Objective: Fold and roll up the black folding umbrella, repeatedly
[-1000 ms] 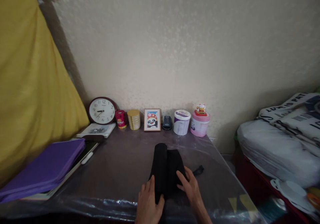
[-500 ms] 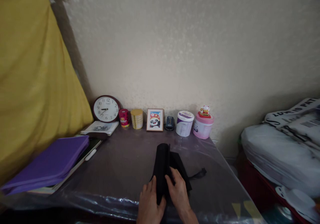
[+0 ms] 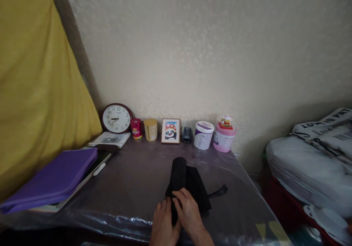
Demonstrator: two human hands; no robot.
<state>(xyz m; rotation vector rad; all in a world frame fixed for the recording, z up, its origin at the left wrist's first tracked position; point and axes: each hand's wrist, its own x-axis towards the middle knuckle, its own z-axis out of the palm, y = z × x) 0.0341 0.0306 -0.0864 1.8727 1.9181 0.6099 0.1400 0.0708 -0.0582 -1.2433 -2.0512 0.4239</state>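
A partly rolled piece of black fabric (image 3: 178, 174) lies on the table in front of me. Its rolled part points away from me, and a flat flap spreads to the right with a dark strap (image 3: 219, 191) trailing from it. My left hand (image 3: 164, 222) is closed around the near end, fingers on the left side and thumb across the front. My right hand (image 3: 188, 213) bends over the top of the roll, its fingertips pressed to the fabric close to the left fingers. Both palms hide the nearest end.
A plastic-covered table (image 3: 132, 180) carries a clock (image 3: 116, 118), a red can (image 3: 136, 128), a yellow-lidded tub (image 3: 150, 129), a panda picture frame (image 3: 171, 131) and white and pink tubs along the wall. Purple folders (image 3: 55, 176) lie left. A yellow curtain (image 3: 41, 73) hangs there.
My right hand has moved left and over the top of the roll, pressing down the fabric edge that stood up. My left hand has stayed nearly in place.
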